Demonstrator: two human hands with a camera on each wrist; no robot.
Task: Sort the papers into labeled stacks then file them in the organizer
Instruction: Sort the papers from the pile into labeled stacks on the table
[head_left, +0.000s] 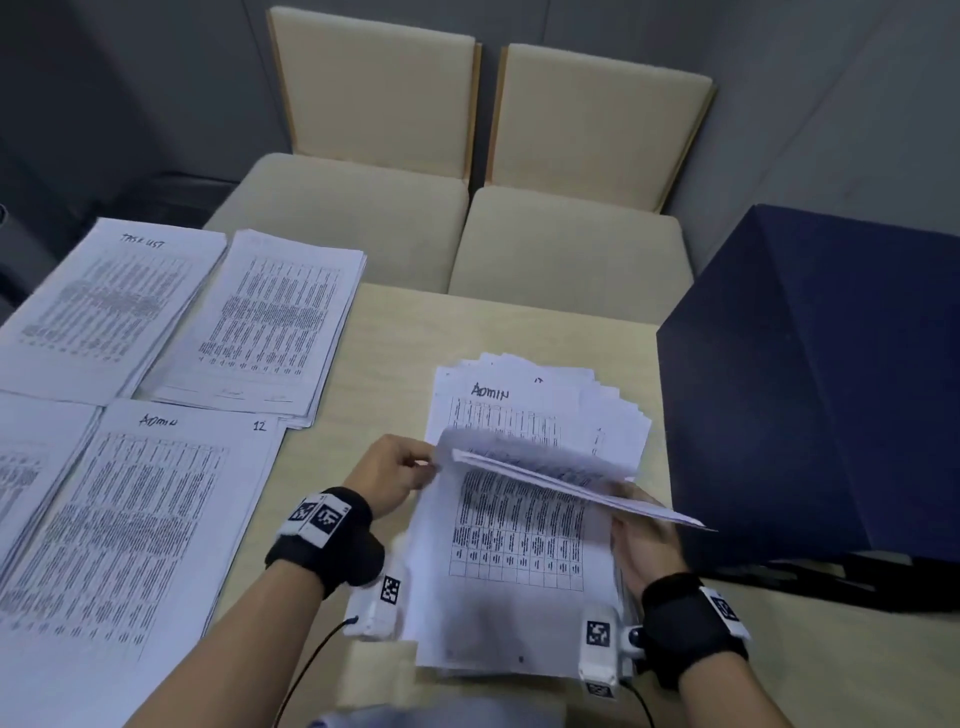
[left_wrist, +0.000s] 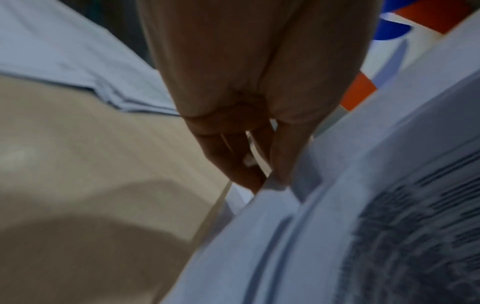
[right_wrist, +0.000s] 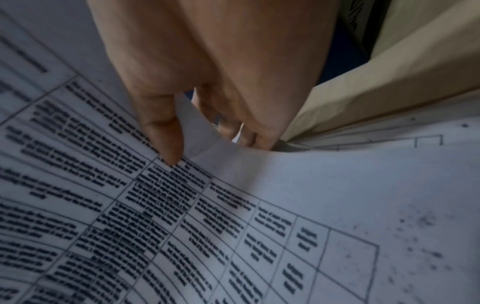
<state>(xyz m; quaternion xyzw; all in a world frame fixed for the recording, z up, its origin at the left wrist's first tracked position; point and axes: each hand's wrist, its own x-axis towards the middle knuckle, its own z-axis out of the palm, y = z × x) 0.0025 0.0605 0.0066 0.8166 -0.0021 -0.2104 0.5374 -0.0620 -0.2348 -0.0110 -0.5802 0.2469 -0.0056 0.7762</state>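
white unsorted papers (head_left: 519, 525) lie centre-frame on the counter (head_left: 395, 332); left hand (head_left: 392, 470) pinches lifted sheets (head_left: 545, 467), right hand (head_left: 647, 535) grips them. read each label before peeling singly.

five paper stacks (head_left: 270, 322), two chairs (head_left: 374, 104)

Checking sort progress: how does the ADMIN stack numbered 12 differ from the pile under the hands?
The ADMIN stack numbered 12 lies flat, squared and untouched; the pile under the hands is fanned at its far end. The left hand and right hand hold sheets lifted off the pile; no hand is on the stack. Both show printed tables and a handwritten ADMIN heading.
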